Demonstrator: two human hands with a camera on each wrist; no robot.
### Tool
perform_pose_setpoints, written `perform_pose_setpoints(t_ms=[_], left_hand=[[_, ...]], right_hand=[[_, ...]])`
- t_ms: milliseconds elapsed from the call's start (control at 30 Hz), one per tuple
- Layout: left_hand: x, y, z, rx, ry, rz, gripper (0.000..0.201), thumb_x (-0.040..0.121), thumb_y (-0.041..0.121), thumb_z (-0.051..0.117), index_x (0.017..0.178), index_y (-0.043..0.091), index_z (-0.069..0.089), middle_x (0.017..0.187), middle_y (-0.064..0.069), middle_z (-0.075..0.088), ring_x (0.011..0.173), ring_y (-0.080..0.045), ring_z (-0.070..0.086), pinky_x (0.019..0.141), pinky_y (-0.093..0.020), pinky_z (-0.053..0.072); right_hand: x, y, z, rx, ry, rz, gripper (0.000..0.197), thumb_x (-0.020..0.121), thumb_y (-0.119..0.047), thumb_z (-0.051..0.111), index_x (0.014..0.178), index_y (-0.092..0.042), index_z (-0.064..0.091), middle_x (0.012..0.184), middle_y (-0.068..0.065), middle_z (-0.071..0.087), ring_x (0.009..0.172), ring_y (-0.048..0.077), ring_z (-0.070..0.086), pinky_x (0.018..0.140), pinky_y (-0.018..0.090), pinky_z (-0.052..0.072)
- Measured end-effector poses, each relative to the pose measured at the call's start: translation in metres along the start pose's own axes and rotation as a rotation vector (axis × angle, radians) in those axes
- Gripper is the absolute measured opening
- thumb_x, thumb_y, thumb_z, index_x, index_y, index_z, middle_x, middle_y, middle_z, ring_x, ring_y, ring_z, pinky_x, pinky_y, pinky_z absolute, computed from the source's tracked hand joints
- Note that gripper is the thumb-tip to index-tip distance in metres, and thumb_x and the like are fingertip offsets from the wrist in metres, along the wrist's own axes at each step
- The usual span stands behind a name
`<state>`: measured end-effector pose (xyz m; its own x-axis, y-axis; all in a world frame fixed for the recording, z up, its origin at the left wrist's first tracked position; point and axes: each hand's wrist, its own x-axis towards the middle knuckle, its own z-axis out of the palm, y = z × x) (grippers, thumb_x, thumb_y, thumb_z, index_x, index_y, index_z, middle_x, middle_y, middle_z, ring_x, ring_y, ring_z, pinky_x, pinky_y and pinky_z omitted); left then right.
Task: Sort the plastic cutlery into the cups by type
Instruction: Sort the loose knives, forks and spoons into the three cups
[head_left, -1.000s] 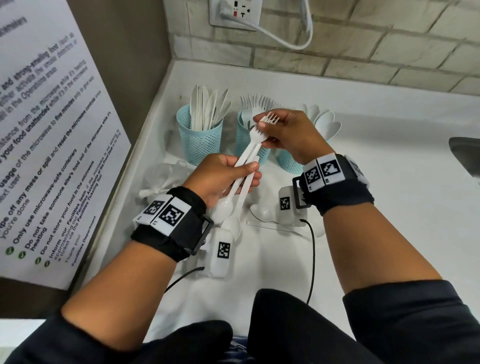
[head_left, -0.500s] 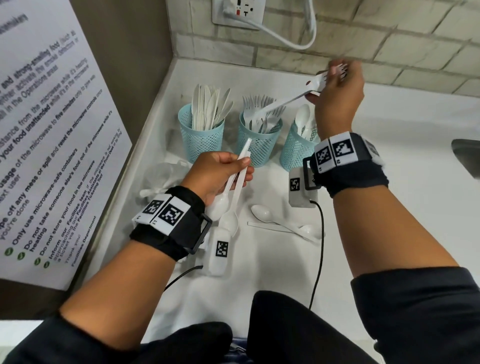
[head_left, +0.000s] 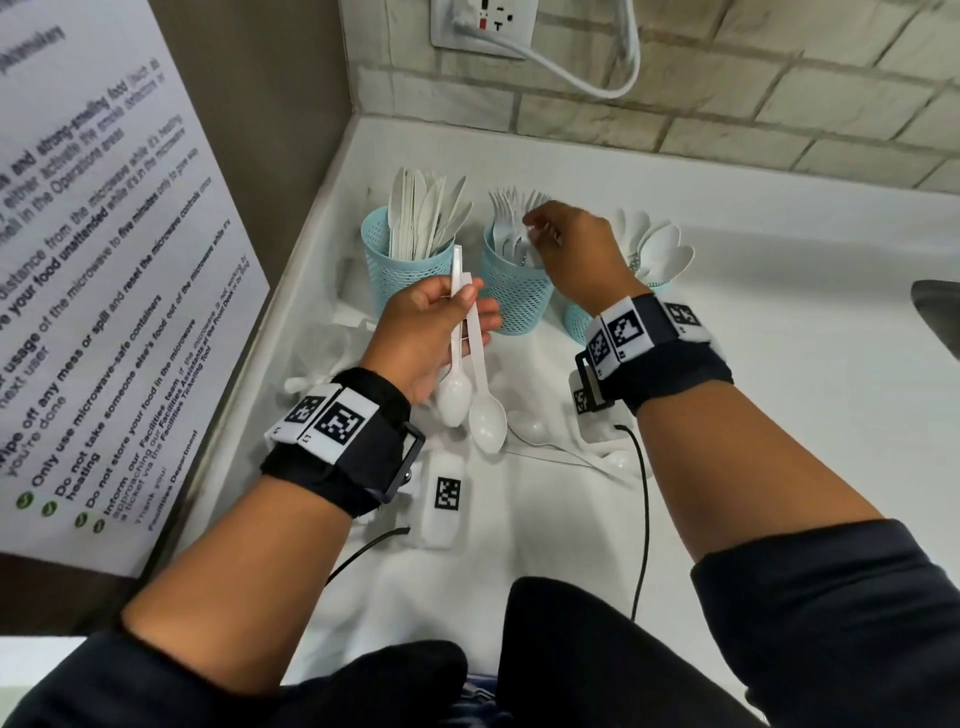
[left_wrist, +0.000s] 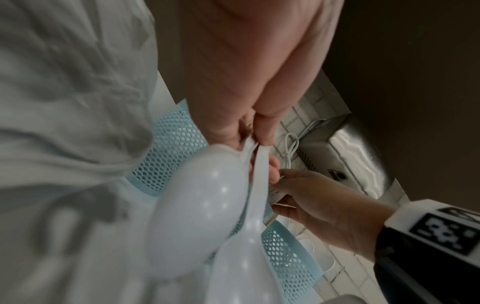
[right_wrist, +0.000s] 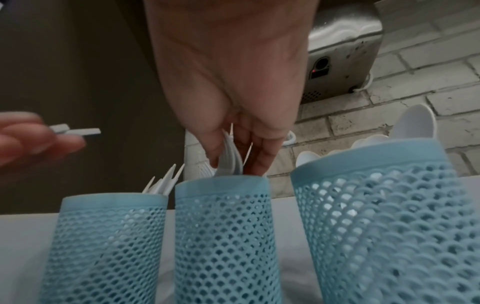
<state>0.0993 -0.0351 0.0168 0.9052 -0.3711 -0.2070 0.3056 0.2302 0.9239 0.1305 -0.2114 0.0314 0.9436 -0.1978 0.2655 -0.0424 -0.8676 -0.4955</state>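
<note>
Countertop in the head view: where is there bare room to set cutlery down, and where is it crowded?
Free: the white countertop right of the spoon cup, and the strip between the cups and the brick wall. Crowded: in front of the fork cup, where loose spoons lie, the left hand holds two spoons, and the right hand reaches in.

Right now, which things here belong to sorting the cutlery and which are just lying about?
Job: three light-blue mesh cups; two white plastic spoons in left hand; right hand at white forks; loose spoons.

Lying about: wall socket, white cable, printed notice.
</note>
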Motion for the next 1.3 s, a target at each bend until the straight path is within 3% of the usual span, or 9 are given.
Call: perform_pose_setpoints(t_ms=[133, 233, 400, 500, 600, 767, 1000, 1167, 1300], left_hand=[[0.002, 0.002, 0.0, -0.059, 0.023, 0.01, 0.014, 0.097, 0.008, 0.045, 0.092, 0.011, 0.057, 0.074, -0.001, 0.069, 0.063, -0.008, 0.07, 0.067, -0.023, 0.058], [0.003, 0.004, 0.0, -0.099, 0.055, 0.054, 0.014, 0.098, 0.007, 0.043, 0.093, 0.012, 0.055, 0.08, -0.004, 0.068, 0.066, -0.01, 0.07, 0.07, -0.025, 0.058], [0.004, 0.008, 0.0, -0.168, 0.111, 0.086, 0.016, 0.1, 0.006, 0.037, 0.094, 0.014, 0.049, 0.086, -0.007, 0.064, 0.067, -0.011, 0.069, 0.071, -0.026, 0.057], [0.005, 0.007, 0.001, -0.199, 0.139, 0.095, 0.015, 0.1, 0.004, 0.034, 0.099, 0.015, 0.044, 0.087, -0.007, 0.063, 0.076, -0.016, 0.067, 0.077, -0.031, 0.056], [0.005, 0.008, 0.002, -0.238, 0.173, 0.127, 0.015, 0.101, 0.004, 0.031, 0.108, 0.014, 0.039, 0.088, -0.007, 0.061, 0.077, -0.016, 0.067, 0.076, -0.031, 0.056], [0.003, 0.011, 0.005, -0.326, 0.236, 0.202, 0.024, 0.101, 0.003, 0.028, 0.087, 0.017, 0.043, 0.08, -0.007, 0.058, 0.069, -0.014, 0.068, 0.07, -0.029, 0.058], [0.006, 0.01, -0.002, -0.448, 0.369, 0.122, 0.025, 0.096, -0.005, 0.03, 0.117, 0.007, 0.037, 0.083, -0.01, 0.057, 0.074, -0.02, 0.065, 0.075, -0.033, 0.056], [0.003, 0.012, 0.004, -0.486, 0.393, 0.083, 0.035, 0.093, -0.008, 0.029, 0.115, 0.018, 0.024, 0.085, -0.009, 0.052, 0.073, -0.022, 0.062, 0.07, -0.033, 0.056], [0.007, 0.011, 0.004, -0.505, 0.441, 0.038, 0.037, 0.09, -0.011, 0.024, 0.115, 0.016, 0.025, 0.083, -0.007, 0.047, 0.066, -0.019, 0.061, 0.065, -0.033, 0.057]], right_hand=[[-0.002, -0.014, -0.015, 0.082, 0.094, 0.012, 0.025, 0.088, -0.032, 0.06, 0.106, -0.015, 0.064, 0.1, -0.002, 0.062, 0.091, 0.012, 0.054, 0.078, 0.02, 0.03], [-0.011, -0.031, -0.033, 0.253, -0.155, 0.043, 0.023, 0.085, -0.034, 0.065, 0.073, -0.015, 0.063, 0.068, -0.003, 0.06, 0.059, 0.003, 0.051, 0.064, 0.017, 0.041], [-0.02, -0.036, -0.043, 0.046, -0.261, 0.011, 0.025, 0.084, -0.028, 0.067, 0.079, -0.004, 0.067, 0.063, 0.003, 0.061, 0.035, -0.005, 0.049, 0.042, 0.003, 0.038], [-0.024, -0.038, -0.049, 0.025, -0.292, 0.038, 0.028, 0.085, -0.031, 0.066, 0.078, -0.004, 0.067, 0.066, 0.004, 0.063, 0.044, 0.002, 0.054, 0.046, 0.004, 0.041], [-0.026, -0.04, -0.053, -0.017, -0.612, 0.123, 0.036, 0.082, -0.041, 0.066, 0.082, -0.006, 0.068, 0.08, 0.006, 0.071, 0.074, 0.018, 0.068, 0.071, 0.02, 0.055], [-0.034, -0.04, -0.039, -0.086, -0.894, 0.169, 0.046, 0.085, -0.045, 0.06, 0.111, -0.008, 0.063, 0.109, 0.008, 0.067, 0.099, 0.025, 0.066, 0.09, 0.039, 0.054], [-0.041, -0.034, -0.036, 0.386, -0.721, 0.225, 0.015, 0.093, -0.01, 0.055, 0.105, -0.016, 0.062, 0.081, 0.002, 0.069, 0.056, 0.006, 0.066, 0.05, 0.015, 0.05], [-0.045, -0.034, -0.035, 0.646, -0.548, 0.226, 0.025, 0.094, -0.01, 0.051, 0.116, -0.016, 0.063, 0.078, -0.004, 0.061, 0.056, 0.003, 0.058, 0.055, 0.013, 0.048], [-0.05, -0.04, -0.039, 0.51, -0.672, 0.172, 0.048, 0.082, -0.018, 0.068, 0.128, -0.018, 0.054, 0.105, -0.009, 0.061, 0.093, 0.007, 0.058, 0.076, 0.016, 0.049]])
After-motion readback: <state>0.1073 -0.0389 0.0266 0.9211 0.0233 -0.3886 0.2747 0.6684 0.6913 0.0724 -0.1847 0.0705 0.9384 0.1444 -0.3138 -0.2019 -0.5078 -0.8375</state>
